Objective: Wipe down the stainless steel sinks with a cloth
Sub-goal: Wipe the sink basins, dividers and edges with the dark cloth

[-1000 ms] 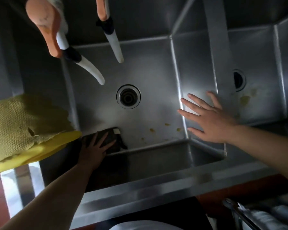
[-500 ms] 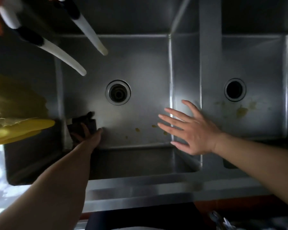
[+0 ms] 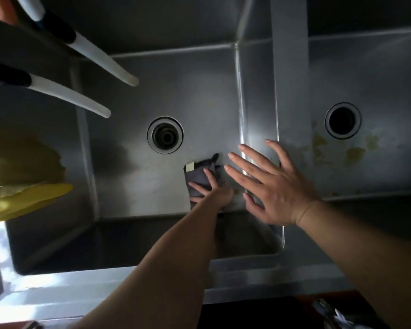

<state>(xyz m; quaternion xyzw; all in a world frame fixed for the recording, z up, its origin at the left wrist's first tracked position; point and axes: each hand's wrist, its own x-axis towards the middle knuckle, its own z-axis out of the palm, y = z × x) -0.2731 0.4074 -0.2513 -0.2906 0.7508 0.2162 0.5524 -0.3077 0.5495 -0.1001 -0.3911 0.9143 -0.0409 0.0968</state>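
Left hand (image 3: 210,189), fingers flat, presses the dark grey folded cloth (image 3: 199,178) onto the left stainless steel sink's floor (image 3: 140,176), having swept it rightward from the left wall; right hand (image 3: 271,184) hovers spread. Yellowish stains (image 3: 352,155) remain in the right basin.

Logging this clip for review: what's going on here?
A person is wiping a double steel sink. The left hand presses a dark cloth on the floor of the left basin, near its right wall. The right hand hangs open over the divider. Yellowish stains remain in the right basin.
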